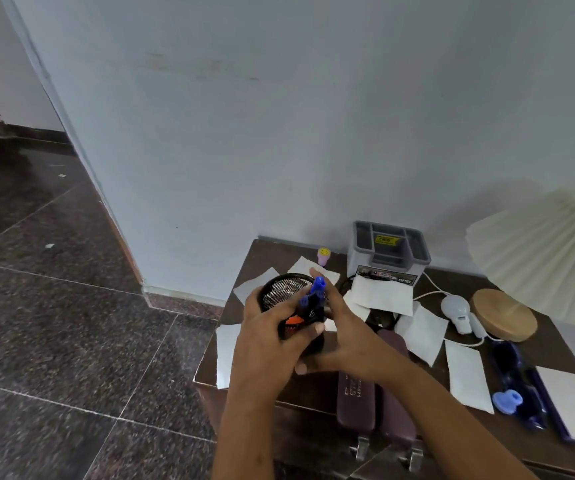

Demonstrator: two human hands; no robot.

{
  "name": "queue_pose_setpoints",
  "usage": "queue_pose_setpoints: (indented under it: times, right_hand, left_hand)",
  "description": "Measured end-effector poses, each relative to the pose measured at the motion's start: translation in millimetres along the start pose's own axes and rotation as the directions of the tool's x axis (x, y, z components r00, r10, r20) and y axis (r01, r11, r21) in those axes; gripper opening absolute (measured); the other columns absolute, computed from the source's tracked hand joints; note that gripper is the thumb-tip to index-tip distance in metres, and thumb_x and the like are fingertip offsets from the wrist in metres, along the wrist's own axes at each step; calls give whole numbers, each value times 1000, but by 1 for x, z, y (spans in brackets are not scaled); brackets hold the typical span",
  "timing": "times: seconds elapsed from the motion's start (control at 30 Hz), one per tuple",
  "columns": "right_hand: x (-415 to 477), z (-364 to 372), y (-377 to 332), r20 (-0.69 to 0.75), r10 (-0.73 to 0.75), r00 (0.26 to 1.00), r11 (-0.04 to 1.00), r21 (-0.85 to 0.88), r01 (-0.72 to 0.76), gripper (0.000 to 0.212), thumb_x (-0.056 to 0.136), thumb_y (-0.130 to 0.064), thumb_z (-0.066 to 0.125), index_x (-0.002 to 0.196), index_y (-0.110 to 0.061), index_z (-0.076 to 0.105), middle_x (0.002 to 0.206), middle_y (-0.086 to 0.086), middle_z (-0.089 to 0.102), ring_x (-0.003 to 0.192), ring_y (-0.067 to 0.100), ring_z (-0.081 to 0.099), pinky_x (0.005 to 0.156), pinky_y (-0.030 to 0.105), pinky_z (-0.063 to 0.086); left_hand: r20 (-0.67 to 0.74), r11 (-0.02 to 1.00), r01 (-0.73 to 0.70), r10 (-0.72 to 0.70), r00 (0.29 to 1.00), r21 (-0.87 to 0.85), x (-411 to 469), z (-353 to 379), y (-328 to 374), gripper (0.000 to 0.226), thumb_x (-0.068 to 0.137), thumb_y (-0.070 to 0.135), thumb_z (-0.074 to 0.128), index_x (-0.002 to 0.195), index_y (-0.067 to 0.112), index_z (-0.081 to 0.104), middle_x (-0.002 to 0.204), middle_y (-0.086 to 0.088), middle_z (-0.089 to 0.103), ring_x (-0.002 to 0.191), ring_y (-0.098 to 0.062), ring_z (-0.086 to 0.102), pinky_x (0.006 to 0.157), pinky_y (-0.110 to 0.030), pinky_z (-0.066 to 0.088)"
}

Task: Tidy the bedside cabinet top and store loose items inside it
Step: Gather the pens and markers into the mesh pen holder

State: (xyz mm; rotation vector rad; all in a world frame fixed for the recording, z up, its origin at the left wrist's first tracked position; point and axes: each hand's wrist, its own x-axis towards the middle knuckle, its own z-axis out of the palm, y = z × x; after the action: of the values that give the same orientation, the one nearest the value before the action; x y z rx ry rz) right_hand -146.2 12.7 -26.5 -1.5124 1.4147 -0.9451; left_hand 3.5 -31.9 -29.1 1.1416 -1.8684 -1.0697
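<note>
We hold the black mesh cup (284, 292) above the left end of the cabinet surface (244, 258), our left hand (272, 332) wrapped around its side. Our right hand (344, 329) grips blue pens (315, 294) at its rim (white papers (421, 332) lie scattered beneath).

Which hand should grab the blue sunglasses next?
Probably the right hand: the blue sunglasses lie on its side of the cabinet, while the left hand grips the black mesh pen cup.
</note>
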Motion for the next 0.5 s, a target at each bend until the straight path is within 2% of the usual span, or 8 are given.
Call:
queue_pose_setpoints:
  times: [0.1, 0.17, 0.23, 0.3, 0.4, 0.43, 0.5]
  right_hand:
    - [16, 9, 1, -161, -44, 986, 998, -41, 38, 106, 65, -9, 82, 140, -48, 17, 129, -17, 52, 115, -7, 54, 87, 6, 44]
    - [32, 11, 0, -235, -92, 968, 995, -55, 82, 96, 64, -15, 79, 138, -42, 23, 128, -6, 54, 114, 0, 57, 93, 11, 44]
    - [51, 12, -2, -276, -99, 956, 994, -66, 83, 84, 58, -33, 75, 128, -45, 31, 119, -11, 59, 107, -3, 60, 88, 9, 45]
    - [73, 9, -1, -318, -66, 946, 998, -28, 60, 81, 50, -42, 77, 120, -45, 37, 109, -18, 61, 100, -5, 61, 82, 6, 45]
    - [108, 0, 11, -406, -25, 913, 1000, -5, 25, 91, 49, -34, 90, 125, -30, 40, 106, -20, 60, 99, -6, 59, 78, 1, 43]
    - [120, -3, 16, -429, -22, 903, 1000, -3, 23, 91, 51, -30, 91, 126, -28, 40, 107, -18, 59, 99, -5, 58, 78, 0, 42]
    - [142, -9, 24, -470, 10, 882, 1000, 22, 0, 88, 53, -24, 91, 123, -30, 38, 112, -10, 59, 103, 5, 59, 82, 8, 44]
  left_hand:
    - [-55, 1000, 8, -9, 998, -18, 4, 2, 6, 49, 76, 36, 73, 118, 54, 55, 141, 11, 32, 127, -10, 41, 101, -24, 41]
    - [-117, 999, -10, 4, 993, -50, 8, 2, 9, 61, 78, 29, 72, 125, 56, 44, 144, 9, 32, 131, -10, 38, 104, -26, 41]
    - [-189, 996, -30, 14, 982, -84, 13, 1, 10, 74, 82, 22, 69, 134, 54, 27, 150, 8, 29, 135, -8, 33, 104, -25, 40]
    - [-221, 994, -34, 11, 975, -100, 17, 1, 9, 80, 85, 21, 65, 135, 55, 14, 153, 14, 26, 137, -3, 29, 103, -22, 35]
    - [-207, 996, -18, -1, 978, -89, 20, 3, 1, 75, 91, 14, 55, 135, 56, 10, 145, 27, 26, 130, 13, 27, 100, -5, 27]
    - [-196, 997, 0, -14, 981, -74, 20, 4, -3, 73, 93, 10, 51, 139, 52, 13, 145, 26, 27, 130, 14, 27, 101, -5, 28]
    - [-195, 996, 63, -75, 978, -70, 22, 4, -11, 71, 93, 4, 46, 146, 42, 16, 150, 18, 28, 138, 1, 27, 108, -22, 34]
